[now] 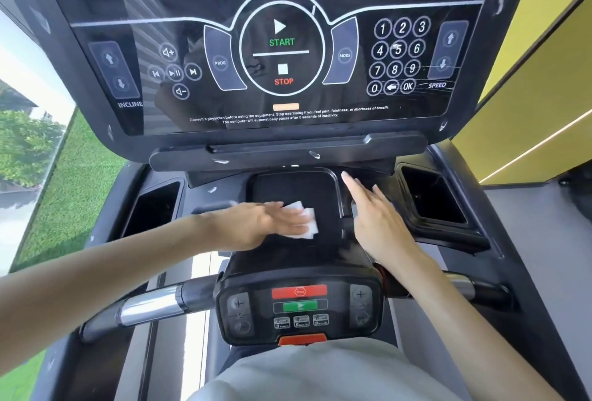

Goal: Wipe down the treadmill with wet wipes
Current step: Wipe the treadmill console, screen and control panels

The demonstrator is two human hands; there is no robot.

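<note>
Near: black handlebar keypad [299,307], red bar above green arrow | Mid: your left hand [256,224], fingers flat, presses white folded wet wipe [307,224] onto black recessed tray [294,189], wipe poking right past your fingertips | your right hand [378,224], fingers straight and empty, over the tray's right rim | Far: glossy black console [282,48] reads START, STOP, PROG, MODE, INCLINE, SPEED.

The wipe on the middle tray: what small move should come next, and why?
Probably slide the wipe forward along the tray. The left hand presses it flat near the tray's middle, and the far part lies uncovered. The right hand lies at the right rim.
</note>
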